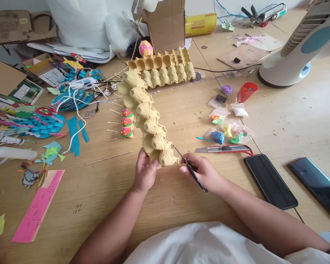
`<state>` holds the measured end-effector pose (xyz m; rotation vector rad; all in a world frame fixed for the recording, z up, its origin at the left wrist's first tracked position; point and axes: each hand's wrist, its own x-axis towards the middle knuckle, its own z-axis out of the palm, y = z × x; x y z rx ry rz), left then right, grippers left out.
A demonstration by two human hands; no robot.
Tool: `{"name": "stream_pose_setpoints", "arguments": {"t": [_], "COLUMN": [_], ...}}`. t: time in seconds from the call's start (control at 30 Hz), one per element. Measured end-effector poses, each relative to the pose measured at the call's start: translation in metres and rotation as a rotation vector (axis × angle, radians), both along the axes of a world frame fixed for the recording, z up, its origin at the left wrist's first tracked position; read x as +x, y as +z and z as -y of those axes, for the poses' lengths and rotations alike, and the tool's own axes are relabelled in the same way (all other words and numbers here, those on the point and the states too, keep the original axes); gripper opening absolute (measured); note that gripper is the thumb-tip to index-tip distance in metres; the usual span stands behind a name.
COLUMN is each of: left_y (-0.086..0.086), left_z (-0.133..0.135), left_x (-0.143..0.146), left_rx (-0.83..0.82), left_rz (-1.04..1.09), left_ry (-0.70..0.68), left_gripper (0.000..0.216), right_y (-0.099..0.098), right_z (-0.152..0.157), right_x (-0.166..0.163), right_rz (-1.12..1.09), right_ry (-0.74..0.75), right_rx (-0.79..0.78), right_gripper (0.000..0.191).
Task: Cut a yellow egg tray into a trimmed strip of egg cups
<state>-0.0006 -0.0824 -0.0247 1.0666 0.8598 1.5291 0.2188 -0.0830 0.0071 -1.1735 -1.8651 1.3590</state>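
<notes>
At the table's near edge, left hand (144,171) fingers clamped on egg-carton strip (147,113), right hand (205,172) fingers clamped on scissors (189,168).

Wooden table (291,121): two phones (270,180), utility knife (224,149), red cup (247,91), clay bags (225,126), fan (305,47), cardboard box (166,24), pink paper strip (38,205), egg tray (162,68).
</notes>
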Motion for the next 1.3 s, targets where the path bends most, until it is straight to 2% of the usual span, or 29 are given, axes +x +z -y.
{"name": "stream_pose_setpoints", "arguments": {"t": [0.27, 0.57, 0.83, 1.3], "left_y": [0.010, 0.006, -0.004, -0.004], "left_z": [-0.002, 0.001, 0.005, 0.006], "left_x": [0.004, 0.004, 0.000, 0.001], "left_rx": [-0.078, -0.096, -0.045, -0.035], "left_rz": [0.082, 0.043, -0.074, -0.091], "left_ry": [-0.072, -0.123, -0.151, -0.140], "left_gripper": [0.050, 0.054, 0.062, 0.063], "right_y": [0.000, -0.004, -0.005, -0.011], "right_z": [0.003, 0.007, 0.009, 0.007], "right_x": [-0.002, -0.004, -0.006, -0.008], "right_rz": [0.065, 0.083, 0.043, 0.006], "right_ry": [-0.033, -0.081, -0.131, -0.166], "right_rx": [0.082, 0.128, 0.096, 0.048], "right_gripper": [0.027, 0.026, 0.025, 0.031]}}
